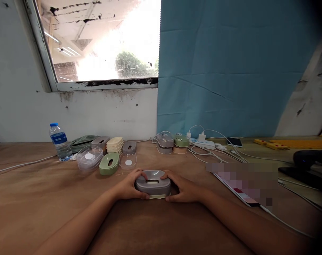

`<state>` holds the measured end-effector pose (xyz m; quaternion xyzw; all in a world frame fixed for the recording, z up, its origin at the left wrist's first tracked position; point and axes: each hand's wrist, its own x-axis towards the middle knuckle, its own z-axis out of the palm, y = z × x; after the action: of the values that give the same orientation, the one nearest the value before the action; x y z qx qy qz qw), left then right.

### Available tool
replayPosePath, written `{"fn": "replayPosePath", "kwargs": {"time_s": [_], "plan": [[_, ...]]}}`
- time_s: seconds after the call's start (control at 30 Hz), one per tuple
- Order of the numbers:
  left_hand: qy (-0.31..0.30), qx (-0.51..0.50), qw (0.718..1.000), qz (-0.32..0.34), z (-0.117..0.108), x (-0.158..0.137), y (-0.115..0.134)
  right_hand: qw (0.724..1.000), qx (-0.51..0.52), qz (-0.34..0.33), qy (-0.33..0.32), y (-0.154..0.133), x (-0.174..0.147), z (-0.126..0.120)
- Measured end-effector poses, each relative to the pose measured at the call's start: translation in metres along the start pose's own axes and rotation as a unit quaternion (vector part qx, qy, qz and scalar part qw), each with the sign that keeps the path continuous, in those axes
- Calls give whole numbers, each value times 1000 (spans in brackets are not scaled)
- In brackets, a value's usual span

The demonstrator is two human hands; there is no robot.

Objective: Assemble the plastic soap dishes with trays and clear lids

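A grey oval slotted box (153, 185) with a cream lower edge rests on the table in front of me. My left hand (131, 185) is closed around its left end, thumb and fingers against the side and top. From the other side, my right hand (182, 187) grips the right end in the same way. Beyond my left hand lie a green oval slotted cover (106, 170), a clear plastic lid (128, 158) with a white round sticker, and a stack of clear lids (82, 163).
Cream oval trays (115, 144) are stacked behind the green cover, beside a water bottle (60, 143). Finished-looking oval boxes (165, 140) stand at the back near a power strip (203, 143) with white cables. At right lies a partly blurred tablet (230, 186); a phone (234, 142) lies farther back.
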<state>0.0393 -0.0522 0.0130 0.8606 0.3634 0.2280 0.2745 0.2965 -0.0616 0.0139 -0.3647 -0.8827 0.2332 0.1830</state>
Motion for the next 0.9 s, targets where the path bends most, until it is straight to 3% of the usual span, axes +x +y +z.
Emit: {"fn": "replayPosePath", "kwargs": {"time_s": [0.6,0.9], "plan": [[-11,-4,1000,5,0,2,-2,997,-37,30,-63,-2,-5,-4],[-3,-4,1000,16,1,0,-2,996,-71,4,-55,-1,-5,-3]]}}
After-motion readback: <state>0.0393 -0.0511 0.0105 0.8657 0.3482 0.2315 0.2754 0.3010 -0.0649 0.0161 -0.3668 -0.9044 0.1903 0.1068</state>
